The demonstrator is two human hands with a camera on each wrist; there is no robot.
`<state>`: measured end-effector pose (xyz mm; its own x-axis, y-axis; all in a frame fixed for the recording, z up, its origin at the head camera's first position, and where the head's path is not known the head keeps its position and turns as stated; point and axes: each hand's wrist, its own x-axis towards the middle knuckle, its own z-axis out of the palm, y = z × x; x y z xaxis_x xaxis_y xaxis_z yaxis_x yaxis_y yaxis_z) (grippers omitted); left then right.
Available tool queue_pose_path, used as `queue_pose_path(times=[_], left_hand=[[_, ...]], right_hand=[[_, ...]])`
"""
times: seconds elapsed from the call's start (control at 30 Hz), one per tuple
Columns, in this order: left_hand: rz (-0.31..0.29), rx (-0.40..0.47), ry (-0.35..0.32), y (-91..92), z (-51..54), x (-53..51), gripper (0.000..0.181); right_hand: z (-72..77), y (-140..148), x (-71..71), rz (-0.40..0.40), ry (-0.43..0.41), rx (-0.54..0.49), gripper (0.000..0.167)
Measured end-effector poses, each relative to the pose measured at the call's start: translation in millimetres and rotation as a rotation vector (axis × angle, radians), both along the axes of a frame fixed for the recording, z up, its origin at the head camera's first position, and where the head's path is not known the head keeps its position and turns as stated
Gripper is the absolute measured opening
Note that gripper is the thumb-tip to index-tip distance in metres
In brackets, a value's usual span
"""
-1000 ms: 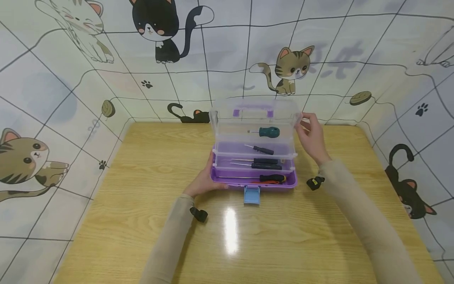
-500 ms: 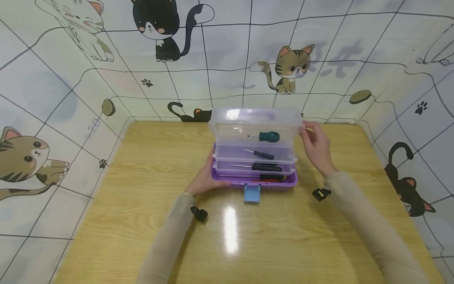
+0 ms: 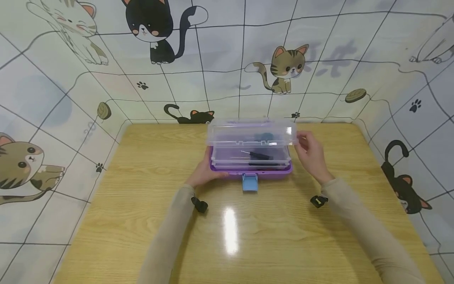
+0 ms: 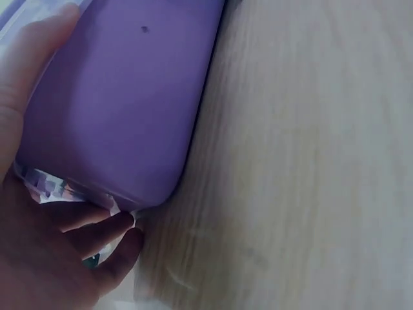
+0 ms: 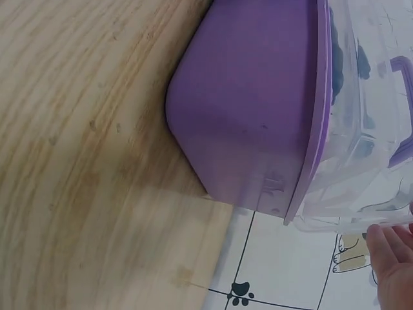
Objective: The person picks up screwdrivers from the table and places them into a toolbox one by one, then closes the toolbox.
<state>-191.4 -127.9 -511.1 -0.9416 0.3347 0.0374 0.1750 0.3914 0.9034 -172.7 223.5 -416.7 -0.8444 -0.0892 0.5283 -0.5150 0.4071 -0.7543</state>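
Observation:
A purple toolbox (image 3: 273, 174) with a see-through lid (image 3: 227, 134) stands on the table, its lid half lowered over clear trays (image 3: 227, 153). My left hand (image 3: 200, 172) grips the box's left end, thumb along the front rim; the left wrist view shows its fingers curled at the purple wall (image 4: 129, 97). My right hand (image 3: 311, 154) pinches the lid's right edge, also seen in the right wrist view beside the clear plastic. A small black screwdriver (image 3: 260, 156) lies in a tray. Behind the lid, a teal-handled screwdriver (image 3: 267, 137) shows blurred. The lower tools are mostly hidden.
A blue latch (image 3: 250, 182) hangs down at the box's front. The wooden table (image 3: 283, 236) meets a cat-patterned wall covering (image 3: 227, 86) just behind the box, and more of it on both sides. Black straps with small cameras (image 3: 200, 204) circle both wrists.
My right hand has brought the lid forward and down, and the trays have folded back in over the base. My left hand keeps its grip on the box's left end.

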Motion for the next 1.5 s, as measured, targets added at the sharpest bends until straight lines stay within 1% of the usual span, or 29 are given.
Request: queue_pose_path(times=[0.07, 0.13, 0.27, 0.33, 0.4, 0.47, 0.53, 0.67, 0.77, 0.87, 0.97, 1.03, 1.1, 1.2, 1.27, 1.37, 1.43, 1.5], left_hand=[[-0.015, 0.021, -0.003, -1.3, 0.0, -4.1, 0.136], [-0.018, 0.023, -0.006, -2.6, -0.2, -6.5, 0.134], [-0.029, 0.041, -0.021, -4.8, 3.1, -6.9, 0.132], [-0.029, 0.047, -0.04, -6.5, 9.2, -4.2, 0.134], [-0.024, 0.072, -0.076, -8.5, 18.6, -0.7, 0.133], [-0.012, 0.084, -0.094, -10.4, 29.3, 2.3, 0.128], [0.004, 0.097, -0.094, -11.2, 40.2, 4.2, 0.118], [0.019, 0.108, 0.001, -6.8, 57.7, 4.0, 0.097], [0.036, 0.114, 0.064, -0.4, 64.6, 3.0, 0.087], [0.064, 0.102, 0.106, 5.0, 65.5, 2.8, 0.082], [0.085, 0.077, 0.128, 10.8, 80.1, 11.3, 0.078], [0.095, 0.078, 0.13, 12.0, 80.0, 11.7, 0.077], [0.115, 0.064, 0.123, 12.7, 79.8, 11.2, 0.074], [0.152, 0.052, 0.107, 10.9, 64.6, 2.6, 0.072], [0.171, 0.029, 0.108, 11.3, 63.9, 1.9, 0.07], [0.178, 0.009, 0.131, 11.6, 61.3, 0.4, 0.068], [0.177, -0.004, 0.156, 11.7, 59.5, -0.2, 0.067], [0.174, -0.003, 0.169, 11.9, 58.3, 0.0, 0.066]], right_hand=[[-0.6, -0.4, 2.2, -0.011, -0.01, 0.009, 0.021], [-1.4, -0.6, 4.6, -0.018, -0.018, 0.017, 0.023], [-4.9, -0.1, 9.4, -0.01, -0.009, 0.047, 0.027], [-7.3, 0.5, 11.1, -0.007, 0.012, 0.062, 0.028], [-9.6, 1.0, 12.0, -0.008, 0.041, 0.075, 0.028], [-11.6, 1.5, 12.3, -0.019, 0.066, 0.088, 0.028], [-12.4, 1.5, 12.6, -0.028, 0.093, 0.092, 0.028], [-12.8, 1.2, 12.8, -0.045, 0.13, 0.1, 0.028], [-12.5, 0.9, 12.9, -0.047, 0.131, 0.106, 0.029], [-12.4, 1.2, 13.3, -0.032, 0.104, 0.101, 0.033], [-11.7, 2.8, 13.7, 0.0, 0.052, 0.079, 0.039], [-9.7, 5.4, 14.5, 0.039, -0.003, 0.069, 0.044], [-14.8, 12.0, 11.4, 0.094, -0.049, 0.052, 0.052], [-22.1, 21.0, 5.4, 0.183, -0.109, 0.014, 0.063], [-27.5, 24.2, 0.9, 0.21, -0.14, -0.021, 0.066], [-19.6, 18.9, 2.9, 0.194, -0.19, -0.039, 0.066], [-10.6, 12.7, 6.8, 0.158, -0.221, -0.014, 0.066], [-0.5, 6.1, 11.4, 0.131, -0.232, 0.026, 0.066]])
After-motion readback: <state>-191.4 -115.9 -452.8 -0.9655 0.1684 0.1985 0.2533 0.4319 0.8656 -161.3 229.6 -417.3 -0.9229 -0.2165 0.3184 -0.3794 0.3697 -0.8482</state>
